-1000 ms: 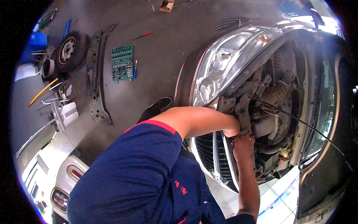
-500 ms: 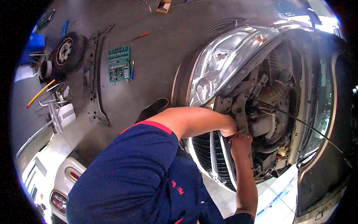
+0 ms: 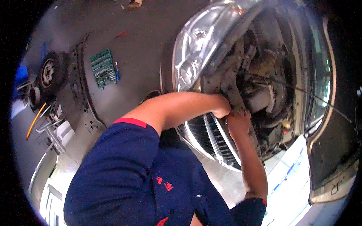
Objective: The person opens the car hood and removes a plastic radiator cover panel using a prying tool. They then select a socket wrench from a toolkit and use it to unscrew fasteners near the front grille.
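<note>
Both my hands reach into the front of a car's open engine bay, close behind the grille (image 3: 222, 145). My left hand (image 3: 221, 107) is bent down at the wrist beside the metal front crossmember (image 3: 230, 88); its fingers are hidden below it. Right next to it, my right hand (image 3: 240, 117) has its fingers curled down at the crossmember's edge. Whatever they grip is hidden from view. A small dark part shows between the two hands, too blurred to name.
The clear headlight (image 3: 196, 41) lies beyond my left forearm. A thin prop rod (image 3: 316, 97) crosses the bay to the raised hood (image 3: 335, 150). On the floor at left are a green socket set (image 3: 102, 67), a blue-handled screwdriver (image 3: 117, 71), a long metal beam (image 3: 85, 86) and a wheel (image 3: 51, 73).
The view has shifted, so the car and floor items sit higher and farther left. Both hands stay together at the same place behind the grille.
</note>
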### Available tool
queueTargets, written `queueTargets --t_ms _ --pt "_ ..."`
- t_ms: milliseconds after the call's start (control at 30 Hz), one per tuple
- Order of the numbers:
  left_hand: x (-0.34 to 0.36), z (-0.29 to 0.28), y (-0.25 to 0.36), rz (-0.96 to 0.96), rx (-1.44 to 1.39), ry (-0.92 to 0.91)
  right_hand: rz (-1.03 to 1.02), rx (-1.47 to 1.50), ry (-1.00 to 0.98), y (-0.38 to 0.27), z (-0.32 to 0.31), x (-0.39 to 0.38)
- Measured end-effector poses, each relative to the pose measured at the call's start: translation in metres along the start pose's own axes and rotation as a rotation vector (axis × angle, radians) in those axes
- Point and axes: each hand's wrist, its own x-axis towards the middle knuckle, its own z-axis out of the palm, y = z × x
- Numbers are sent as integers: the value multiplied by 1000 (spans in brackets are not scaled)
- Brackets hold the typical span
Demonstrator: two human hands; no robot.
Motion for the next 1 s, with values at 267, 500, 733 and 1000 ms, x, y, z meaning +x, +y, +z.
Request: queueTargets --t_ms 267,500,733,1000 --pt "-17 -6 5 -53 -116 61 34 305 -298 11 -16 -7" --pt "-12 11 2 -110 -264 148 149 1334 -103 39 59 -17" --pt "-23 14 1 -105 -547 446 152 1784 -112 50 15 -42" --pt "-153 37 81 -119 -343 743 -121 2132 -115 -31 0 -67"
